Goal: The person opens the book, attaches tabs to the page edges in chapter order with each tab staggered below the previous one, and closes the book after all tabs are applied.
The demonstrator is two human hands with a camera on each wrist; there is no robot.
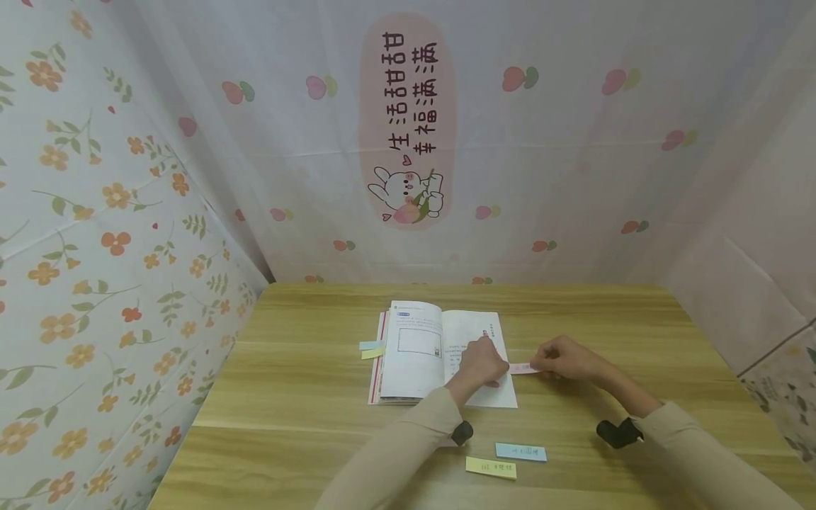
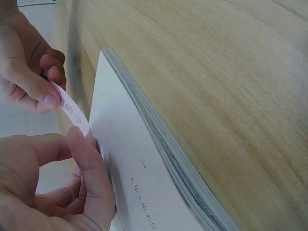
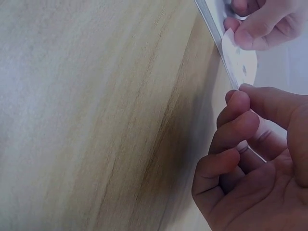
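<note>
An open book (image 1: 411, 354) lies on the table with its printed pages up. A pink handwritten sticky note (image 1: 524, 368) spans from the right page's outer edge to my right hand (image 1: 567, 358). Thumb and fingertip of that right hand pinch the note's outer end. Over the right page, my left hand (image 1: 481, 361) pinches the other end right at the page edge. Seen from the left wrist, the note (image 2: 72, 111) bows slightly between both hands, with handwriting on it. The right wrist view shows the note (image 3: 239, 60) curved beside the page edge.
Blue (image 1: 372, 346) and yellow tabs (image 1: 373, 353) stick out from the book's left side. Nearer me on the wooden table (image 1: 287, 439) lie a blue handwritten note (image 1: 520, 452) and a yellow one (image 1: 491, 467). A patterned curtain (image 1: 542, 177) hangs behind the table.
</note>
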